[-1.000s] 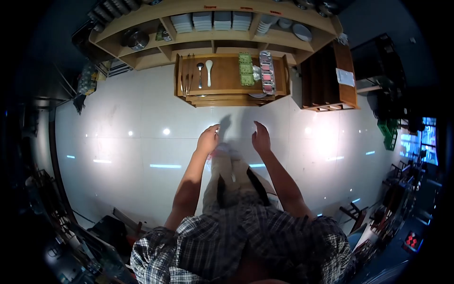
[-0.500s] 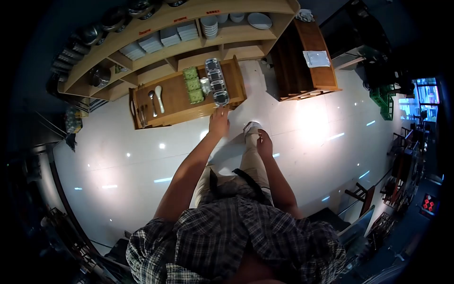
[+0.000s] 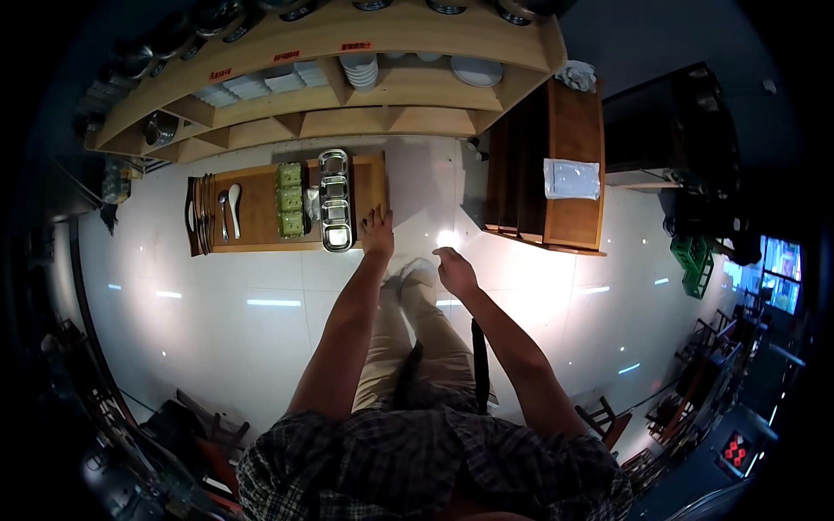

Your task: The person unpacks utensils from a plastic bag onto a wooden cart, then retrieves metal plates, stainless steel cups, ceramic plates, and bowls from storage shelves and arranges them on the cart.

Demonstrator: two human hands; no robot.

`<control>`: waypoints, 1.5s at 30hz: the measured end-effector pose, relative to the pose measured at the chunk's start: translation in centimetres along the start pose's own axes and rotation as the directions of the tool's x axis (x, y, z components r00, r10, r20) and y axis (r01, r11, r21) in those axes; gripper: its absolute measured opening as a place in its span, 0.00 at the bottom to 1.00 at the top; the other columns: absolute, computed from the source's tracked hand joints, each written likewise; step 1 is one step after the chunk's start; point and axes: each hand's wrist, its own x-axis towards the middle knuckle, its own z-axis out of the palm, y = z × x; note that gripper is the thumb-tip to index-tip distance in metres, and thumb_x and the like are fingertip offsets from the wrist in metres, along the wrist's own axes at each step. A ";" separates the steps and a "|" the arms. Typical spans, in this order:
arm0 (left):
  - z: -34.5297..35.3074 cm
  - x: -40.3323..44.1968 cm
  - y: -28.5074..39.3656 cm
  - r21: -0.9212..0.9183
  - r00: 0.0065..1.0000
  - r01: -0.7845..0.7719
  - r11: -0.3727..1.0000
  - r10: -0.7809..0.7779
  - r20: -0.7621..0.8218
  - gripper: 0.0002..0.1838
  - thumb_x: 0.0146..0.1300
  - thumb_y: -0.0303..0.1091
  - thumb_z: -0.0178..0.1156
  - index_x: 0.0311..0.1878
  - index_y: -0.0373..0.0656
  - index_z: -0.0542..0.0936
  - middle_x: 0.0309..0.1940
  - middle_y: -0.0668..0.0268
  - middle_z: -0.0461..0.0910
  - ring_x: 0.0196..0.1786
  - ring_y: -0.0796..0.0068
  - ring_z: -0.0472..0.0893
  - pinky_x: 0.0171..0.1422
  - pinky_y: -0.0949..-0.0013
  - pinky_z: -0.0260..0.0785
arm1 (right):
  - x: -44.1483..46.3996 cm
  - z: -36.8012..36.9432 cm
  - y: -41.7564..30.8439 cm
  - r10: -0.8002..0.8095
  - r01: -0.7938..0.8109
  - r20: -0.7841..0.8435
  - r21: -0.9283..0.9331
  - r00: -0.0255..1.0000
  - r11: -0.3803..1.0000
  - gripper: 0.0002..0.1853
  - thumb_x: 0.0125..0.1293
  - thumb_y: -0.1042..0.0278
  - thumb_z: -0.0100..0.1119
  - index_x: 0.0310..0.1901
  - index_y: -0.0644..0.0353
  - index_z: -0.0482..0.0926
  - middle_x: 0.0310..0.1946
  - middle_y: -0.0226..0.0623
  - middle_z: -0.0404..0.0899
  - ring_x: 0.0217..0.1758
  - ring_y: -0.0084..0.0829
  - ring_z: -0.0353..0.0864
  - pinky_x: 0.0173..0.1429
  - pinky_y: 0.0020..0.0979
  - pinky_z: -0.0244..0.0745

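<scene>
My left hand (image 3: pixel 377 234) is at the right end of the wooden cabinet top (image 3: pixel 257 227), its fingers spread over the corner, holding nothing. Just left of it lies a metal tray with several compartments (image 3: pixel 334 201). Beside that are a small clear-wrapped item (image 3: pixel 313 202) and a green sectioned dish (image 3: pixel 290 200). A white spoon (image 3: pixel 234 210), a metal spoon (image 3: pixel 223 214) and thin dark utensils (image 3: pixel 206 213) lie at the left end. My right hand (image 3: pixel 456 271) hangs over the floor in front of my legs, index finger stretched out, other fingers curled.
Behind the cabinet runs a long wooden shelf (image 3: pixel 426 87) with white bowls (image 3: pixel 360 71) and plates. At the right, a brown cabinet (image 3: pixel 575 221) bears a wrapped white packet (image 3: pixel 572 179). A green crate (image 3: pixel 692 260) and chairs stand farther right.
The view has turned and the cabinets sit differently in it. My left hand has moved from the metal tray's near end to the cabinet's right end. My right hand has risen and come inward.
</scene>
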 end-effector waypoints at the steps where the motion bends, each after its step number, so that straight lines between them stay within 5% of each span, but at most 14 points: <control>1: -0.3 0.2 -0.1 -0.005 1.000 0.021 1.000 -0.021 0.005 0.38 0.61 0.36 0.58 0.73 0.58 0.53 0.74 0.59 0.52 0.74 0.57 0.56 0.73 0.45 0.50 | 1.2 0.1 0.1 -0.059 0.060 0.008 -0.028 0.998 0.998 0.17 0.59 0.79 0.49 0.50 0.58 0.74 0.48 0.44 0.78 0.50 0.44 0.79 0.53 0.39 0.75; 3: -1.4 0.7 0.3 -0.221 0.980 -0.077 0.972 0.033 -0.194 0.39 0.60 0.29 0.54 0.74 0.52 0.51 0.71 0.54 0.58 0.70 0.53 0.63 0.71 0.51 0.54 | 4.3 0.0 -0.3 -0.123 0.126 0.064 -0.052 0.990 0.991 0.19 0.57 0.79 0.49 0.52 0.58 0.73 0.49 0.44 0.76 0.53 0.45 0.76 0.55 0.40 0.74; 6: -3.8 1.9 0.4 -0.485 0.962 -0.063 0.872 -0.076 -0.261 0.38 0.60 0.24 0.52 0.74 0.44 0.51 0.65 0.50 0.66 0.65 0.50 0.69 0.70 0.55 0.58 | 9.3 0.4 -1.6 -0.204 0.213 0.125 -0.065 0.971 0.975 0.23 0.55 0.80 0.51 0.55 0.59 0.71 0.54 0.44 0.73 0.57 0.45 0.74 0.58 0.39 0.73; 10: -1.4 5.4 0.0 -0.533 0.981 -0.004 0.846 -0.099 -0.166 0.40 0.58 0.27 0.57 0.72 0.36 0.49 0.59 0.42 0.69 0.57 0.45 0.74 0.59 0.55 0.69 | 15.7 0.6 -4.4 -0.277 0.287 0.122 -0.066 0.953 0.956 0.28 0.53 0.81 0.53 0.59 0.59 0.68 0.58 0.45 0.70 0.58 0.46 0.73 0.60 0.39 0.72; 14: -1.0 5.5 0.4 -0.682 0.966 0.028 0.731 -0.195 -0.170 0.33 0.64 0.25 0.49 0.72 0.40 0.52 0.60 0.47 0.70 0.58 0.49 0.74 0.60 0.56 0.70 | 21.6 1.4 -6.2 -0.361 0.383 0.131 -0.229 0.923 0.895 0.33 0.52 0.78 0.58 0.63 0.57 0.66 0.64 0.47 0.64 0.64 0.49 0.67 0.63 0.42 0.69; 16: -2.5 4.5 0.4 -0.660 0.971 0.086 0.746 -0.210 -0.111 0.32 0.64 0.24 0.47 0.72 0.43 0.53 0.62 0.49 0.69 0.61 0.51 0.72 0.61 0.57 0.69 | 24.1 2.1 -6.4 -0.424 0.453 0.166 -0.421 0.890 0.786 0.32 0.54 0.75 0.58 0.63 0.57 0.66 0.66 0.47 0.62 0.66 0.47 0.65 0.65 0.44 0.68; 18: -2.7 4.0 -0.2 -0.566 0.983 0.125 0.815 -0.179 -0.040 0.32 0.62 0.25 0.49 0.71 0.48 0.56 0.65 0.57 0.67 0.66 0.59 0.69 0.66 0.60 0.66 | 26.1 3.7 -6.0 -0.455 0.514 0.240 -0.360 0.857 0.779 0.24 0.55 0.72 0.57 0.57 0.56 0.73 0.66 0.46 0.61 0.67 0.49 0.63 0.63 0.44 0.70; 21: -2.8 3.6 -0.5 -0.572 0.980 0.164 0.804 -0.201 -0.002 0.30 0.63 0.28 0.48 0.69 0.49 0.58 0.66 0.60 0.67 0.67 0.61 0.69 0.66 0.60 0.66 | 26.5 5.4 -3.8 -0.436 0.577 0.380 -0.486 0.816 0.656 0.10 0.55 0.70 0.56 0.39 0.57 0.82 0.65 0.45 0.62 0.67 0.62 0.60 0.61 0.43 0.74; 29: -2.7 3.0 0.4 -0.654 0.957 0.213 0.726 -0.288 -0.008 0.32 0.56 0.23 0.50 0.67 0.46 0.62 0.63 0.56 0.69 0.65 0.54 0.68 0.67 0.54 0.61 | 25.7 5.0 -4.1 -0.371 0.624 0.522 -0.480 0.768 0.616 0.12 0.56 0.71 0.57 0.42 0.62 0.79 0.61 0.45 0.65 0.66 0.63 0.61 0.64 0.44 0.70; 34: -4.1 7.0 2.0 -0.617 0.787 0.205 0.760 -0.503 -0.358 0.31 0.50 0.30 0.59 0.62 0.45 0.69 0.61 0.60 0.70 0.61 0.57 0.71 0.67 0.52 0.60 | 28.0 3.2 -3.2 -0.431 0.629 0.497 -0.353 0.753 0.693 0.25 0.54 0.74 0.58 0.57 0.58 0.70 0.64 0.45 0.63 0.65 0.50 0.66 0.60 0.40 0.73; 38: -6.3 10.7 3.1 -0.618 0.760 0.176 0.766 -0.505 -0.409 0.29 0.49 0.29 0.59 0.59 0.42 0.72 0.61 0.57 0.70 0.61 0.54 0.70 0.67 0.52 0.60 | 30.0 -0.2 -2.9 -0.339 0.510 0.471 -0.302 0.814 0.805 0.28 0.53 0.76 0.58 0.59 0.59 0.68 0.66 0.46 0.62 0.64 0.46 0.69 0.59 0.39 0.74; 45: -8.6 17.4 4.4 -0.560 0.729 0.108 0.821 -0.448 -0.517 0.29 0.48 0.29 0.60 0.58 0.40 0.72 0.61 0.53 0.69 0.62 0.50 0.69 0.66 0.50 0.60 | 37.5 -2.2 1.2 -0.559 0.581 0.161 -0.261 0.814 0.771 0.27 0.51 0.81 0.53 0.57 0.64 0.70 0.62 0.50 0.67 0.63 0.51 0.68 0.64 0.43 0.68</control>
